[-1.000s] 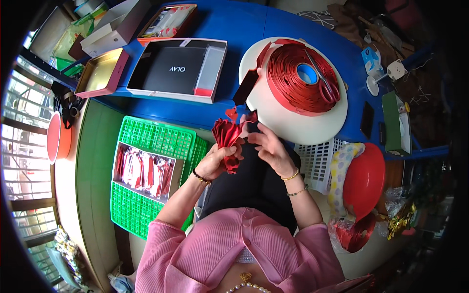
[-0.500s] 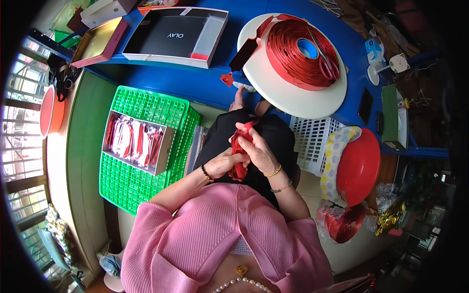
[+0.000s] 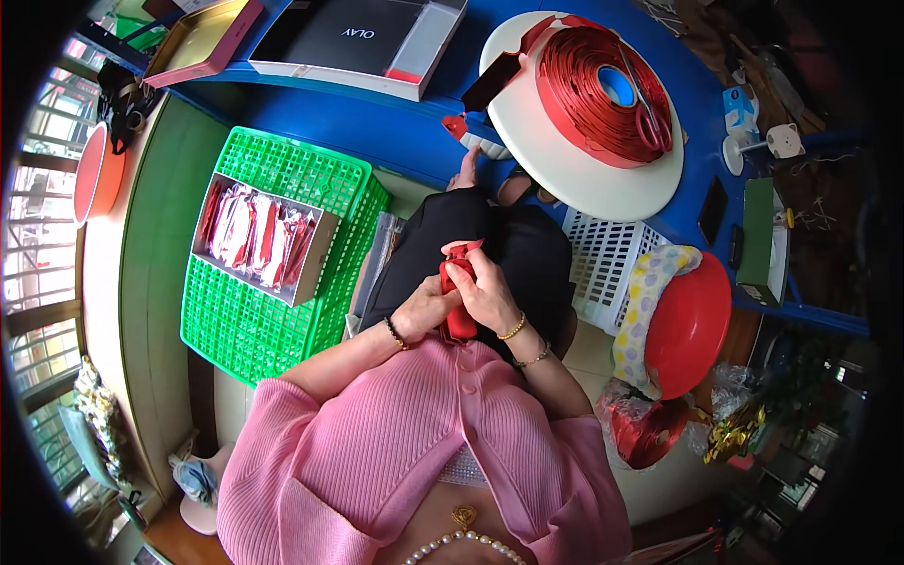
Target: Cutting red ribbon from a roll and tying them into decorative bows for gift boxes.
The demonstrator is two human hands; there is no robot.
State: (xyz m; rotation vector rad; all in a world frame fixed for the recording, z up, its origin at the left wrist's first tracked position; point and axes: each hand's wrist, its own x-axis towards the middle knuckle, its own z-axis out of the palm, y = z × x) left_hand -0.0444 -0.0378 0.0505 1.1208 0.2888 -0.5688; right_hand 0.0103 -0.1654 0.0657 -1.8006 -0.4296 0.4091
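Observation:
Over my lap, a bundle of red ribbon (image 3: 460,325) is held between my two hands, its folded layers stacked lengthwise. My left hand (image 3: 426,308) is closed around its side. My right hand (image 3: 490,290) pinches its upper part, thumb laid on top; the fingers behind the ribbon are hidden. Beyond my knees, a large roll of red ribbon (image 3: 574,108) with a blue core lies on a white round board (image 3: 636,193). Scissors (image 3: 652,127) with dark red handles rest on the roll. A loose dark red strip (image 3: 490,83) hangs over the board's left edge.
To my left, an open box (image 3: 313,264) of wrapped red pieces sits on a green crate (image 3: 353,184). A white basket (image 3: 595,247) and a red basin (image 3: 695,325) stand at my right. The blue table (image 3: 320,132) bears a black-lined box (image 3: 330,42) and a phone (image 3: 713,209).
The view has shifted slightly, with the table now higher in it. Both hands keep hold of the red ribbon bundle, which is drawn a little closer to my body and looks more compact.

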